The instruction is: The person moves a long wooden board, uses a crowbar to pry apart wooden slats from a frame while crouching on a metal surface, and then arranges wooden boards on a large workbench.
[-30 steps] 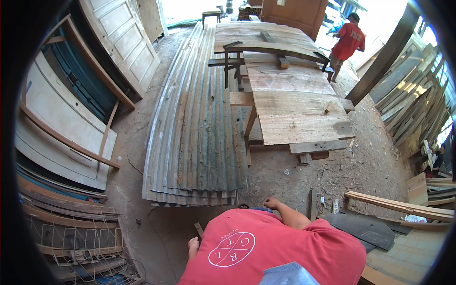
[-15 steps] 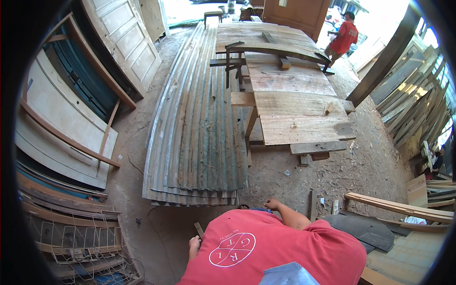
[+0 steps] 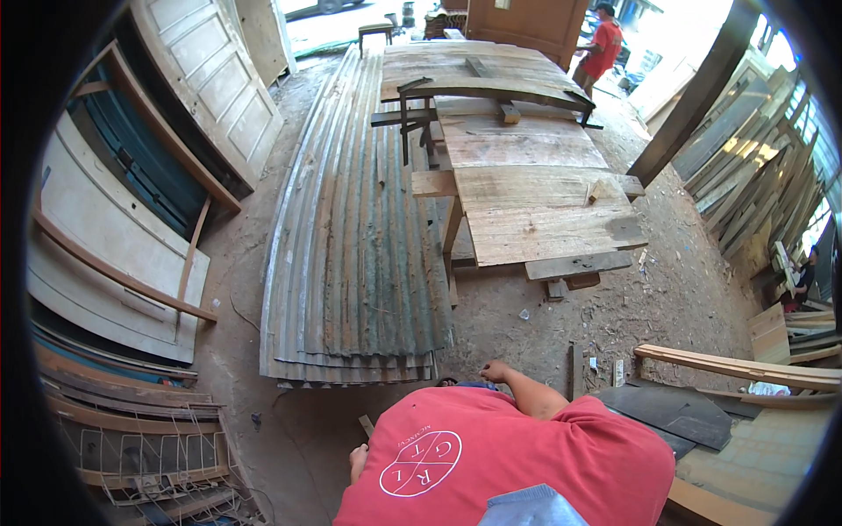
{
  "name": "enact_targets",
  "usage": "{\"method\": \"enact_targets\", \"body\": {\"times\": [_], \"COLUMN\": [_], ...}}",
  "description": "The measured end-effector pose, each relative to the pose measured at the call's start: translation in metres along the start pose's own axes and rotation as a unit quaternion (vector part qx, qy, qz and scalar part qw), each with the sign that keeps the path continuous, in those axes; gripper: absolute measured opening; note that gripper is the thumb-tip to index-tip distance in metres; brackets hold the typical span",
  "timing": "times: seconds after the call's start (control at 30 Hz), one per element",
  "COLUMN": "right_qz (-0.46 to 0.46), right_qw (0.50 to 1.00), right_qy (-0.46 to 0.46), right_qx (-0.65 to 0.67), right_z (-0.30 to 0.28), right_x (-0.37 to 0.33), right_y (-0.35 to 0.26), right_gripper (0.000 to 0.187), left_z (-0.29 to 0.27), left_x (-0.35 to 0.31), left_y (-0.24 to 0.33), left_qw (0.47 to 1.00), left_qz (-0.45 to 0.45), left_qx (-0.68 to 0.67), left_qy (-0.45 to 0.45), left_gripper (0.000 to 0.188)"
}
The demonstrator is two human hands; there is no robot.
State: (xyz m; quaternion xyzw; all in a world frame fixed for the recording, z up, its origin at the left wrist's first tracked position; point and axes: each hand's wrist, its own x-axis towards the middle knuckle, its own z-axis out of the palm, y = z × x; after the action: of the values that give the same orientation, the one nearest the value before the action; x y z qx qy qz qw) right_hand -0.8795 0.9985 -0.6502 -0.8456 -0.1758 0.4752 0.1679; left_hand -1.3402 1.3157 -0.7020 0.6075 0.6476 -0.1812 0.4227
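Note:
My left hand (image 3: 359,459) shows at the left edge of my red shirt (image 3: 517,447), which covers most of its fingers. Right beside it is a short strip of wood (image 3: 367,427); whether I grip it cannot be told. My bent right arm reaches out ahead of the shirt, and my right hand (image 3: 494,371) has its fingers drawn together. Anything between them is too small to make out. Blue trouser cloth (image 3: 479,384) peeks out just below that hand. Beyond both hands lies the near end of stacked corrugated metal sheets (image 3: 360,289).
Wide boards (image 3: 535,232) lie on supports at centre, with a dark wooden frame (image 3: 500,88) across them. Old doors (image 3: 123,228) lean at left. Timber pieces (image 3: 745,193) stand at right; dark sheets (image 3: 667,416) lie nearer. Another person (image 3: 602,48) in red stands far back.
The view has shifted slightly, moving most things a little leftward. My right hand is slightly higher and further left. The distant person has turned. My left hand has hardly moved.

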Motion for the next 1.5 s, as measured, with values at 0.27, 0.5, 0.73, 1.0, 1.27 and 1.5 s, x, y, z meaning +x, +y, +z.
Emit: {"method": "enact_targets", "body": {"times": [0.27, 0.5, 0.73, 1.0, 1.27, 1.5], "right_qz": [0.02, 0.006, 0.016, 0.026, 0.02, 0.021], "right_qw": [0.998, 0.999, 0.999, 0.999, 1.0, 1.0], "right_qy": [0.001, 0.018, 0.016, 0.005, 0.004, -0.005], "right_qx": [0.052, 0.026, 0.038, 0.027, 0.003, -0.003], "right_z": [-0.003, -0.004, 0.0, -0.002, 0.0, 0.005], "right_x": [-0.002, -0.006, -0.007, -0.009, -0.003, 0.003], "right_y": [0.012, 0.007, 0.017, 0.011, 0.015, 0.018], "right_gripper": [0.041, 0.039, 0.039, 0.039, 0.038, 0.04], "left_z": [-0.007, -0.015, -0.014, -0.011, -0.012, -0.017], "left_x": [0.012, 0.01, 0.012, 0.002, -0.017, -0.041], "left_y": [0.016, 0.021, 0.023, 0.023, 0.029, 0.041], "left_qw": [0.995, 0.997, 0.999, 0.997, 0.998, 0.997], "left_qz": [-0.022, -0.031, -0.03, -0.037, -0.013, -0.029], "left_qx": [0.059, 0.021, 0.012, -0.062, -0.061, -0.073], "left_qy": [0.073, 0.07, 0.033, 0.031, 0.028, 0.027], "left_gripper": [0.045, 0.044, 0.043, 0.043, 0.042, 0.042]}}
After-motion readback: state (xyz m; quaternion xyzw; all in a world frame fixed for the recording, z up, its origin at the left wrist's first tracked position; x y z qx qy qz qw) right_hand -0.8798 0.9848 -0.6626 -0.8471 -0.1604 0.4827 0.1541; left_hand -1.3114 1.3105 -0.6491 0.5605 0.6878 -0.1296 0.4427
